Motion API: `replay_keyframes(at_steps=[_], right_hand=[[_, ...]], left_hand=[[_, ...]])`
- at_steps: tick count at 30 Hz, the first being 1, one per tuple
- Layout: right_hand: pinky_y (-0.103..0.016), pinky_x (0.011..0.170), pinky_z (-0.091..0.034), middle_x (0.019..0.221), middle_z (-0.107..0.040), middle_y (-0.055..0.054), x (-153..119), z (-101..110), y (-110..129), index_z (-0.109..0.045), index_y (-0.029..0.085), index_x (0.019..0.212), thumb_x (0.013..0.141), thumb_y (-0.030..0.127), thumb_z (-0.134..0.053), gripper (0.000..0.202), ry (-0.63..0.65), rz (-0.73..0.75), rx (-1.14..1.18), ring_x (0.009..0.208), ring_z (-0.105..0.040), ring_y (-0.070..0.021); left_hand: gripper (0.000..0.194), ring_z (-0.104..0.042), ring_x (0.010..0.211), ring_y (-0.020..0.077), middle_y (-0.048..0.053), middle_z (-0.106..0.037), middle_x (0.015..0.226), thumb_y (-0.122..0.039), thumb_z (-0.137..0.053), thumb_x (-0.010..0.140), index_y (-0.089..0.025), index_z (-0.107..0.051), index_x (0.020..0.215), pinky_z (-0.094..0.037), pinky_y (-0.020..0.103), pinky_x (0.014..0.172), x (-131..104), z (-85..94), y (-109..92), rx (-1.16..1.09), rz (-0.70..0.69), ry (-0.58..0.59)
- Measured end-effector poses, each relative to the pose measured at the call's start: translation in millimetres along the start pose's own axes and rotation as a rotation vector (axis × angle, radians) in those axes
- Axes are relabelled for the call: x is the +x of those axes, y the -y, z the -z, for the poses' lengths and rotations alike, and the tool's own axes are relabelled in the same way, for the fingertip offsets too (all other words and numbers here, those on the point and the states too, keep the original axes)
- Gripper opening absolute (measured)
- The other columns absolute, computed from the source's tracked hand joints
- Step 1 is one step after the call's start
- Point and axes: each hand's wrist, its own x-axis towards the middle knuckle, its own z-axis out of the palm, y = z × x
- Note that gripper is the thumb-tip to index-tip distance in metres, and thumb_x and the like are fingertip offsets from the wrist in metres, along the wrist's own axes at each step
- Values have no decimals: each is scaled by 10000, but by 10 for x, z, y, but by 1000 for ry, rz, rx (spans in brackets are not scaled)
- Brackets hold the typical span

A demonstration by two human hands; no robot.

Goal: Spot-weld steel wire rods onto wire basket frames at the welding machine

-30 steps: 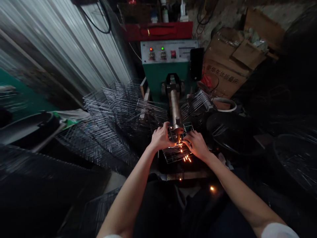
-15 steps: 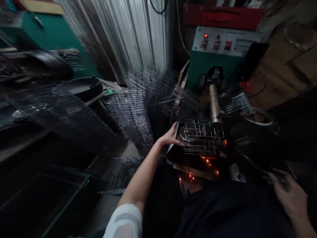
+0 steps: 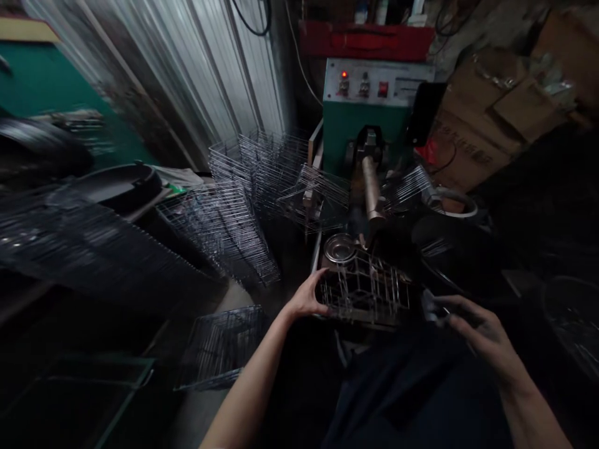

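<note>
Wire basket (image 3: 365,294) sits low in front of the person, below the cylindrical metal arm (image 3: 372,187) of the green machine (image 3: 341,128). The left hand (image 3: 306,298) grips its left end, thumb and fingers set wide apart along the wires. The right hand (image 3: 480,324), well apart from it on the right, has its fingers partly curled around something thin, too blurred to name. A round metal dish (image 3: 340,248) lies just behind the basket's left part; stacked wire panels (image 3: 234,224) stand farther left.
</note>
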Motion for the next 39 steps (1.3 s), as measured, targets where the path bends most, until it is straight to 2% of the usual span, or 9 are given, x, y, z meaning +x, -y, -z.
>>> replay_keyframes(at_steps=[3,7,12,17,21,26,29,32,39], right_hand=[[-340,933,-534,1165,-715,-79,83,-215,188,-673,262,1266,956,403,-617,346,307,160,-87,1098,-669,-245],[-321,868,-504,1034,-741,-59,366,-644,91,-720,219,1131,1021,280,-503,251,456,377,-316,952,-665,-197],[-362,842,-454,983,-742,-71,620,-961,-207,-709,185,1085,1001,230,-553,183,406,484,-659,948,-614,-225],[-424,901,-410,1237,-697,-141,674,-1000,-249,-592,154,1354,1010,222,-531,357,242,618,-836,1137,-577,-269],[-451,926,-384,1259,-692,-147,695,-976,-242,-596,138,1348,999,179,-527,358,171,697,-886,1134,-588,-279],[-393,866,-400,1026,-758,-70,605,-867,-85,-672,175,1163,976,135,-549,227,195,683,-659,942,-632,-222],[-343,863,-427,1000,-744,-33,550,-758,73,-667,212,1137,1025,207,-498,203,204,565,-386,922,-634,-180],[-315,860,-457,1003,-740,-21,596,-724,108,-681,227,1079,1051,238,-447,236,223,449,-289,929,-647,-170],[-447,897,-419,1194,-721,-130,711,-989,-201,-625,148,1296,975,143,-540,332,204,612,-812,1092,-600,-299]], left_hand=[[1106,-494,1327,338,117,-504,1443,-358,-877,502,-249,-365,1477,-369,511,1150,-113,-146,-290,209,-5,41],[1141,-465,1342,382,127,-554,1391,-374,-869,479,-243,-327,1474,-260,601,1182,33,-335,-671,453,12,43],[1063,-430,1357,398,128,-565,1376,-368,-831,509,-227,-332,1436,-252,616,1178,187,-310,-993,548,-51,-44],[1003,-458,1317,380,125,-565,1339,-370,-821,518,-202,-361,1393,-317,568,1168,291,-198,-1172,544,-30,-135],[981,-470,1308,366,114,-569,1311,-326,-816,504,-213,-366,1369,-321,549,1177,365,-175,-1232,510,-14,-186],[965,-469,1312,368,107,-566,1296,-324,-816,498,-222,-378,1352,-341,550,1167,367,-150,-1242,492,-10,-204],[955,-460,1319,378,110,-558,1306,-331,-813,505,-227,-378,1348,-332,564,1170,354,-125,-1226,476,8,-175],[964,-446,1332,385,101,-554,1309,-331,-819,500,-251,-370,1349,-306,577,1184,358,-132,-1207,469,6,-166],[952,-476,1290,367,99,-550,1297,-331,-808,506,-249,-371,1348,-359,539,1154,367,-188,-1225,436,4,-208]])
